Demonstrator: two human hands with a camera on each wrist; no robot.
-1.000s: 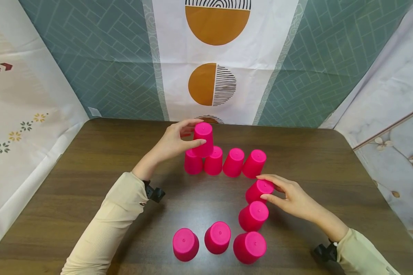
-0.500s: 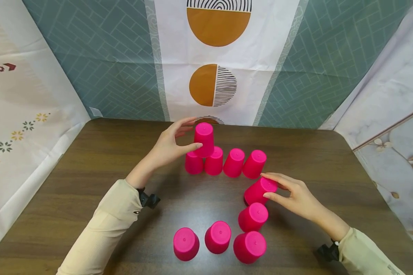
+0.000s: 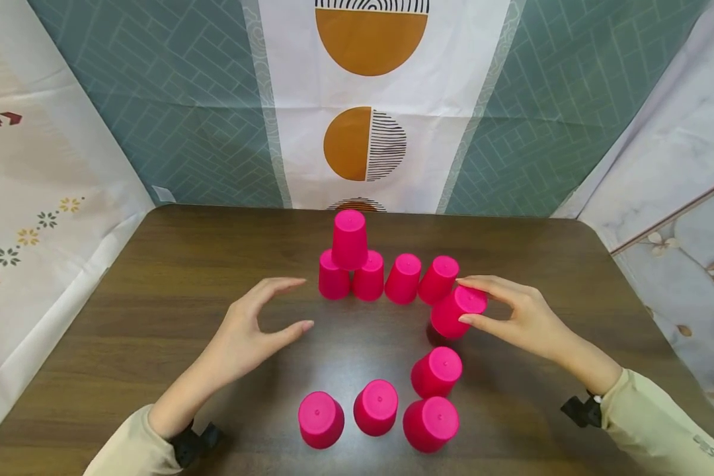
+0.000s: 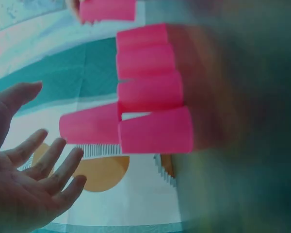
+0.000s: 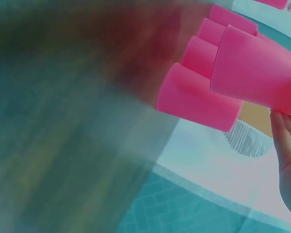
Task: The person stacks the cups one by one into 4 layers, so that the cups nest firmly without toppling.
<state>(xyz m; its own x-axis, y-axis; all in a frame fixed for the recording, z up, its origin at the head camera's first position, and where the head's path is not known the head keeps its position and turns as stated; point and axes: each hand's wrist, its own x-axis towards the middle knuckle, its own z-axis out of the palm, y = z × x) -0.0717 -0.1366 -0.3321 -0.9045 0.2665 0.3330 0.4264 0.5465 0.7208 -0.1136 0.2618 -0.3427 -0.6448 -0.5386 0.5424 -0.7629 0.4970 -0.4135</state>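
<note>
Upside-down pink plastic cups stand on the table. At the back is a row of them, and one upper cup (image 3: 350, 239) straddles the two leftmost, the left end cup (image 3: 333, 281) and its neighbour (image 3: 367, 281). My left hand (image 3: 244, 337) is in the air to the left of that row, thumb and fingers spread, holding nothing. Between thumb and fingers my right hand (image 3: 526, 320) grips a raised cup (image 3: 455, 314), bottom up and slightly tilted, close to the row's right end cup (image 3: 439, 280). In the right wrist view the held cup (image 5: 254, 68) is off the table.
Nearer me stand more upside-down cups: a right-side cup (image 3: 437, 372), a front right cup (image 3: 431, 424), a front middle cup (image 3: 376, 408) and a front left cup (image 3: 321, 420). The wooden table (image 3: 172, 284) ends at a hanging patterned cloth (image 3: 214, 132).
My left hand has let go of the upper cup, which stays on the two below, and drawn back left and nearer me. My right hand has lifted its cup and moved it toward the back row.
</note>
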